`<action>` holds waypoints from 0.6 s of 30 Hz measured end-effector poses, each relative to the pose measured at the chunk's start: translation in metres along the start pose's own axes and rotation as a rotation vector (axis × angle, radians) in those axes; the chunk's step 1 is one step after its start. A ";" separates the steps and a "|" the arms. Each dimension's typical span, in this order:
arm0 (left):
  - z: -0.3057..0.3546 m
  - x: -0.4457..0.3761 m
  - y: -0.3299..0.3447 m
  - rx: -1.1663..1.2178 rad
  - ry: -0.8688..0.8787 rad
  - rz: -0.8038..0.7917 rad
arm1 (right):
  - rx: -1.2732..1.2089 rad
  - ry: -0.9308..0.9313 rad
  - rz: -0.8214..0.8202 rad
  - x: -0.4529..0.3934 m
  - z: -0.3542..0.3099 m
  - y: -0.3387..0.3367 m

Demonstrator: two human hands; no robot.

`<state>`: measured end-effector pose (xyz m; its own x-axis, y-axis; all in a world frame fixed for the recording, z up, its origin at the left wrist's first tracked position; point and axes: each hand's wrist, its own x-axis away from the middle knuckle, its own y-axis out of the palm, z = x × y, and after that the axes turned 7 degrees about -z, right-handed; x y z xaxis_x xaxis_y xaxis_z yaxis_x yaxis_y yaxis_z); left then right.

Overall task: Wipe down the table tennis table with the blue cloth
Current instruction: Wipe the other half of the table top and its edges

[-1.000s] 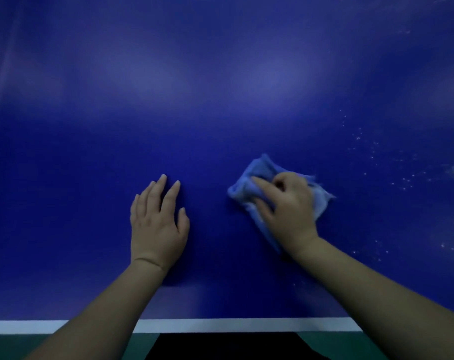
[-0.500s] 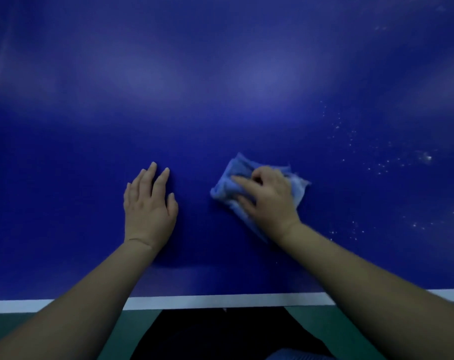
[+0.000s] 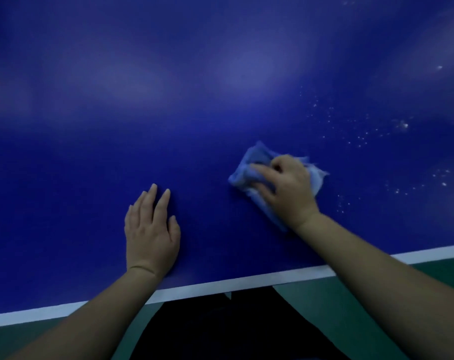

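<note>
The counter [image 3: 220,100] is a dark blue table tennis surface with a white line [image 3: 220,283] running along its near edge, tilted up toward the right in the head view. The right hand [image 3: 285,189] lies on top of the blue cloth [image 3: 249,167], its fingers curled over the crumpled fabric and gripping it against the counter, well inside the white line. The cloth is bunched, with a darker blue fold sticking out to the left of the fingers and a paler, frayed corner showing past the knuckles on the right. The left hand [image 3: 150,229] rests flat on the bare counter to the left of the cloth and nearer the edge, palm down, fingers straight and close together, holding nothing; it is apart from the cloth. White specks [image 3: 361,136] are scattered over the counter to the right of the cloth and beyond it. Below the counter edge a green floor [image 3: 376,307] shows, with dark clothing [image 3: 220,328] between the two forearms.
</note>
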<state>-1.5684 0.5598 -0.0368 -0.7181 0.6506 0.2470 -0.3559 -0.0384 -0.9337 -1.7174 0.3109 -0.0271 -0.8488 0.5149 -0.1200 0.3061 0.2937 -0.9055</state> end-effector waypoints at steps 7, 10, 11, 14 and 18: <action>0.001 0.000 -0.001 -0.018 0.010 0.012 | -0.026 0.303 0.119 0.070 -0.026 0.010; 0.001 0.000 -0.002 -0.008 0.019 0.005 | -0.038 0.057 -0.007 0.041 -0.046 0.020; 0.001 0.000 -0.001 -0.001 0.022 0.002 | -0.020 0.057 -0.009 0.029 -0.041 0.017; -0.002 0.000 0.000 0.009 0.030 -0.009 | 0.046 0.350 0.131 0.027 -0.005 0.000; -0.002 0.000 0.002 0.008 0.037 -0.017 | 0.049 0.617 0.251 0.088 -0.027 0.006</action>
<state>-1.5677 0.5617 -0.0390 -0.6891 0.6791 0.2527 -0.3730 -0.0335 -0.9272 -1.7783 0.3793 -0.0325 -0.3474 0.9336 -0.0882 0.4302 0.0751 -0.8996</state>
